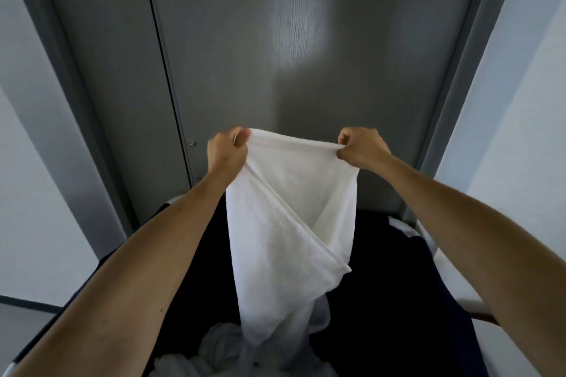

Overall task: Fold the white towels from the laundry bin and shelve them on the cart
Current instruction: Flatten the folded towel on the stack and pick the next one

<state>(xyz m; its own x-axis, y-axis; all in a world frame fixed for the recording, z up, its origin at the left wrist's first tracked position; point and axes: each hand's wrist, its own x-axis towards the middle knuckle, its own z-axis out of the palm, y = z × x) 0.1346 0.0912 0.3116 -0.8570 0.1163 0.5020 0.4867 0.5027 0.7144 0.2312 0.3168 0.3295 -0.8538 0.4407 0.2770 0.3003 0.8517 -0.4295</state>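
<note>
A white towel [284,223] hangs in front of me, held up by its top edge. My left hand [226,151] pinches the upper left corner. My right hand [361,147] pinches the upper right corner, with the edge sagging slightly between them. The towel drapes down in loose diagonal folds, and its lower end reaches into the dark laundry bin [398,300] below. More crumpled white towels [220,349] lie at the bottom of the bin. The cart is not in view.
A grey double door [275,40] stands close behind the bin, with a grey frame on both sides. Pale walls [36,193] flank it left and right. A white cloth [404,228] shows at the bin's far right corner.
</note>
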